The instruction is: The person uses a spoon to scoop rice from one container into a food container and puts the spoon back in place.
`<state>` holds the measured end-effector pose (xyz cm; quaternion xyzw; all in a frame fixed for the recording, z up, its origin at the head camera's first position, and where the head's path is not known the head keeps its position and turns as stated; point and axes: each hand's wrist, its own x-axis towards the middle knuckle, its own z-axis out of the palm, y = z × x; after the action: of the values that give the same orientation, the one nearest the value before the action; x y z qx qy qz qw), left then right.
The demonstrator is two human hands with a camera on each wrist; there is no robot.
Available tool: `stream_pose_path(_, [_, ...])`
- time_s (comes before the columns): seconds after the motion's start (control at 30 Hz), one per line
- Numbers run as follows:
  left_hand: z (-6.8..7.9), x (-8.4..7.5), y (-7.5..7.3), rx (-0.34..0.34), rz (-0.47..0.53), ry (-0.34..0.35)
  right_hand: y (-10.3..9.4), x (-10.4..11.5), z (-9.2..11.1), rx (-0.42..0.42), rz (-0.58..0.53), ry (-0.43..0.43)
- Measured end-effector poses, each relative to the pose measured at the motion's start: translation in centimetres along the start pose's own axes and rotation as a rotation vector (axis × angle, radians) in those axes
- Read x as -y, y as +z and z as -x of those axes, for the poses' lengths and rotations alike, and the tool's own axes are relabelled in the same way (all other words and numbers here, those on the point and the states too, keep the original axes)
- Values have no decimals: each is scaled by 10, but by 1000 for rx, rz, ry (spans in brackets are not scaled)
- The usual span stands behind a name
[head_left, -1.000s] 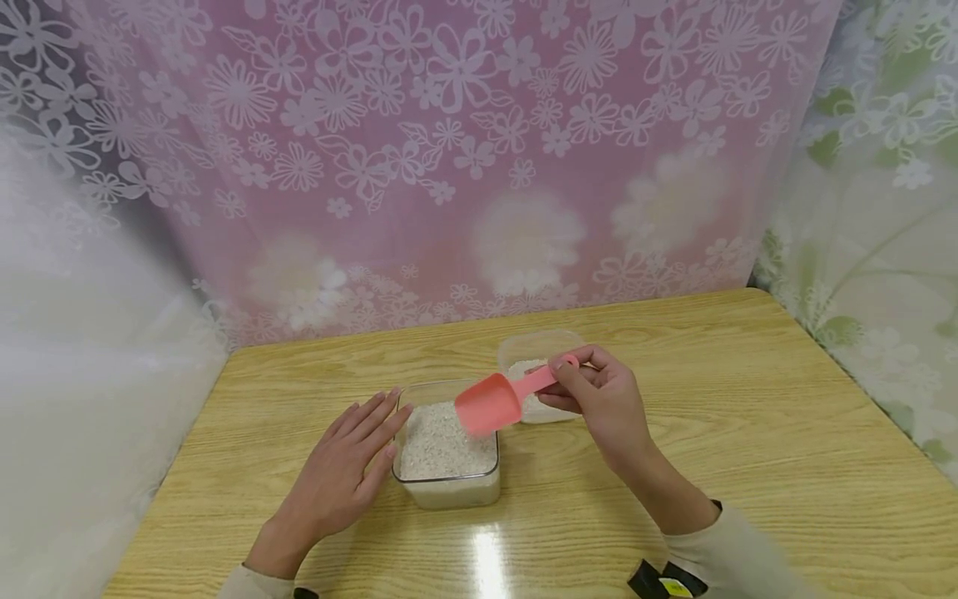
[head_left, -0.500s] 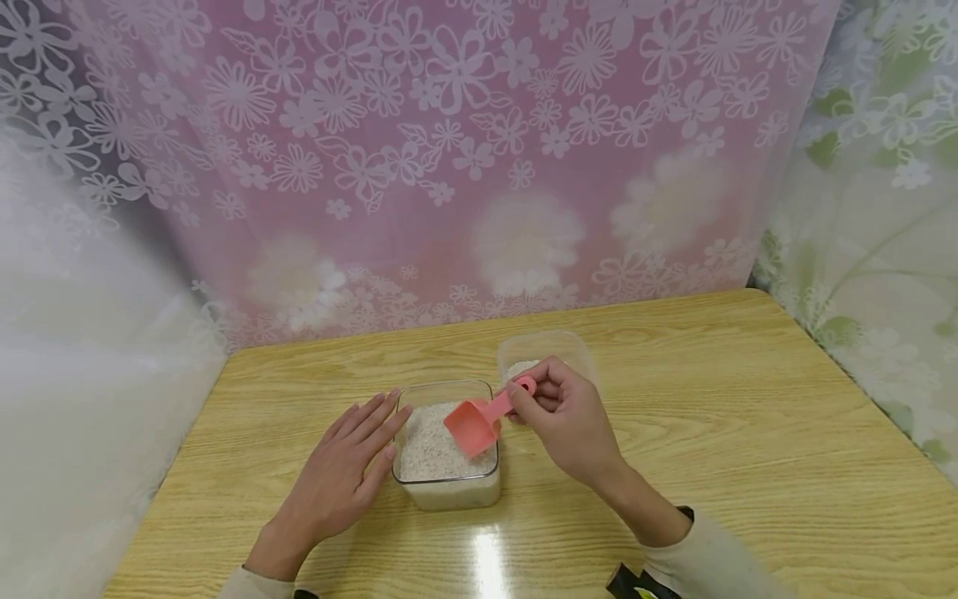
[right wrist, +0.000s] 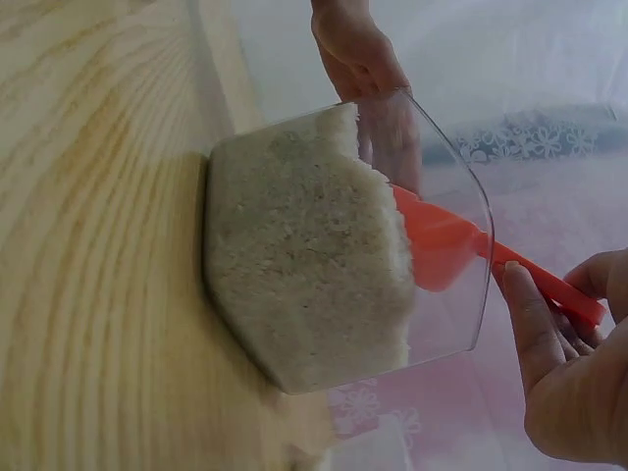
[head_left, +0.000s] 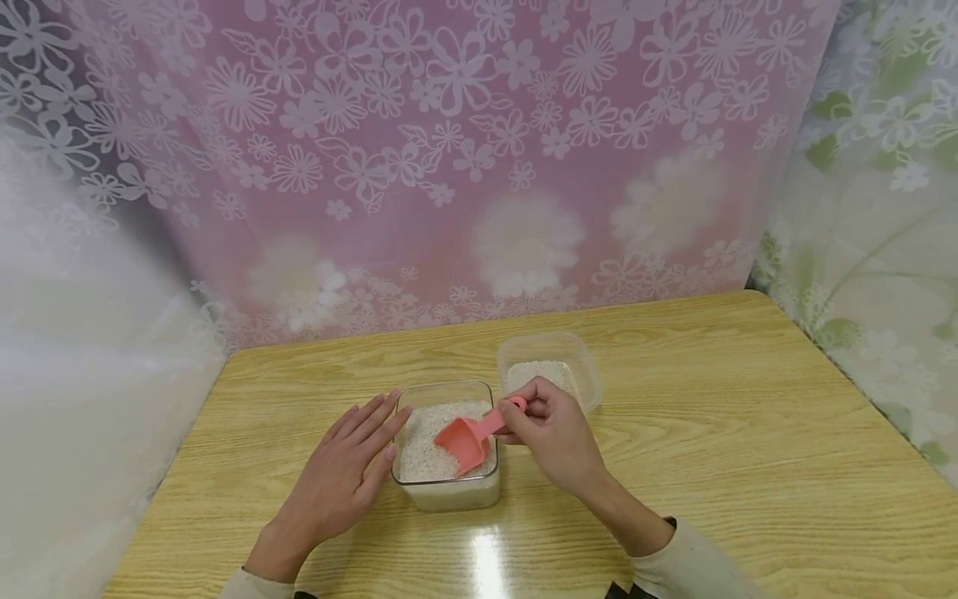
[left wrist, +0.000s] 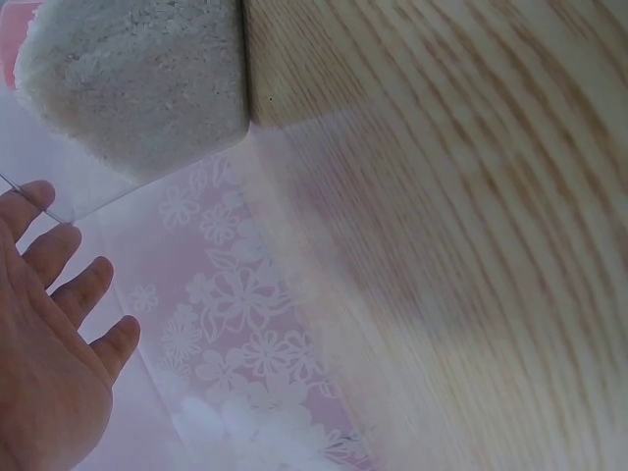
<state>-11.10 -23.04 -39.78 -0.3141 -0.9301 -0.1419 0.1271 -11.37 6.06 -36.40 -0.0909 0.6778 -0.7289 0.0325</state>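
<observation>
A clear square container (head_left: 449,497) holds a deep fill of rice (head_left: 427,433). My left hand (head_left: 340,470) has its fingers extended and rests against the container's left side. By its handle, my right hand (head_left: 557,433) pinches a pink scoop (head_left: 464,443) between thumb and fingers. The scoop's bowl is inside the container, tilted, with its front edge at the rice. Through the clear wall in the right wrist view, the scoop (right wrist: 437,240) meets the top of the rice. The left wrist view shows the left hand's fingertips (left wrist: 83,285) near the rim.
Behind and right of the first container stands a second translucent tub (head_left: 587,374) with a smaller amount of rice (head_left: 539,374). Both are on a wood-grain table (head_left: 711,416). A pink floral curtain (head_left: 449,208) hangs along the table's back edge.
My right hand has moved left and toward me, bringing the scoop down from above the container to the rice. The second tub has come more into view. My left hand stays still.
</observation>
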Motion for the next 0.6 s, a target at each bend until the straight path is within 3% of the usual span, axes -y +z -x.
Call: stream_pose_path(0.6, [0, -1, 1, -15, 13, 7, -2, -12, -3, -73, -194, 145])
